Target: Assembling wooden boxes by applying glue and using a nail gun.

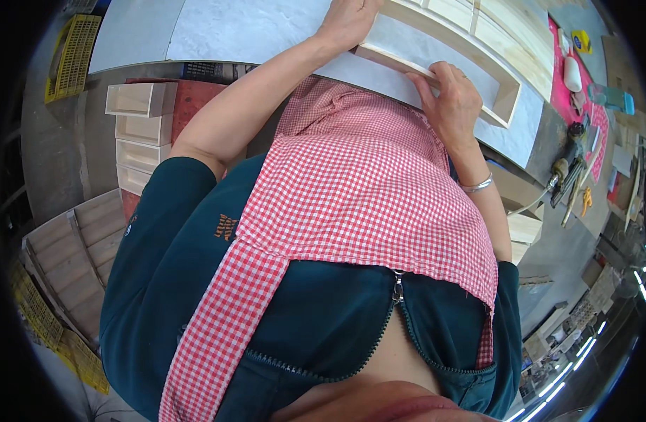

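A shallow pale wooden frame (507, 98) lies on a white-topped bench (238, 28) ahead of me. My left hand (347, 22) grips its near-left corner from above. My right hand (451, 102), with a silver bracelet on the wrist, is closed on the frame's near rail. A red-and-white checked apron and a dark teal jacket fill the middle of the view and hide the bench's near edge.
A stack of small wooden drawer boxes (137, 133) stands at the left, with slatted wooden panels (73, 260) and yellow crates (73, 53) on the floor. Tools (569, 176), a white bottle (572, 72) and a pink cloth (565, 98) lie at the right.
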